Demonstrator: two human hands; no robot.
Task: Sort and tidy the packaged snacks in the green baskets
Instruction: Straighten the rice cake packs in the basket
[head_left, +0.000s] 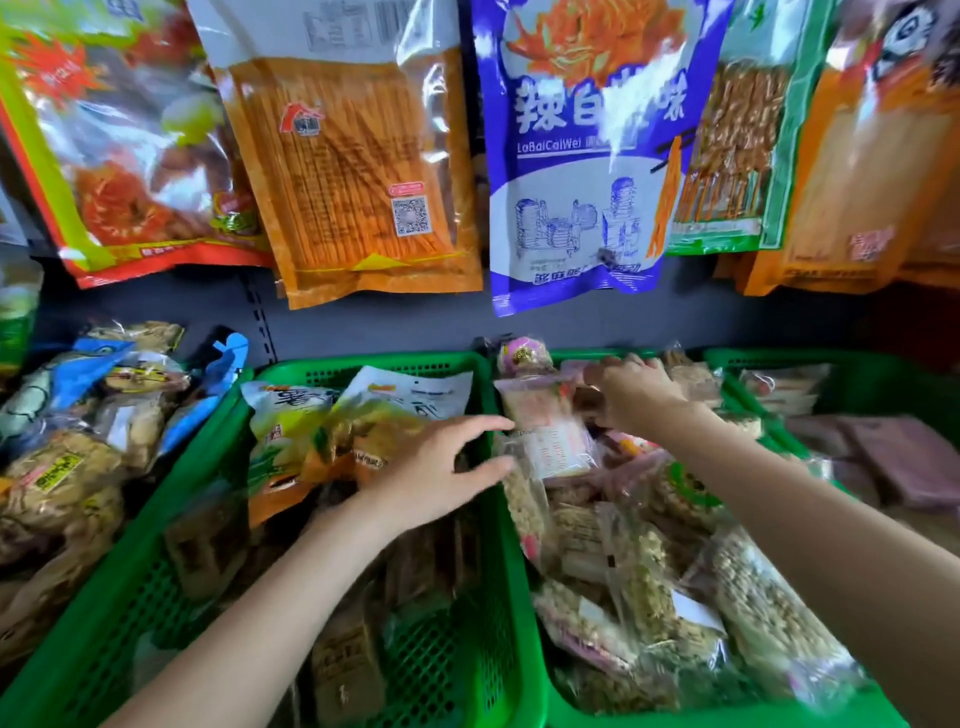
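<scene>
While both bare arms reach forward over a row of green baskets, the middle basket (363, 364) serves as the landmark. Over its right rim the left hand (436, 467) hangs with fingers spread and straight, fingertips at the clear packets heaped in the right-hand basket (571, 712) that touches it. Deeper in that neighbouring basket, the right hand (636, 397) rests on packets near the back wall; its fingers curl downward among them, but whether they pinch one cannot be told. Inside the middle basket lie yellow and white snack bags (332, 415) toward the back and dark packets (343, 665) toward the front, with bare mesh floor showing beside them. Left of it sits a pile of blue and tan bagged snacks (78, 441). Further right, past the neighbouring basket, a third green basket (831, 364) holds brownish flat packs. Behind the middle basket rises a dark grey back panel (363, 322), and above hang large bags, among them an orange one (353, 171) and a blue-and-white one (587, 171).
</scene>
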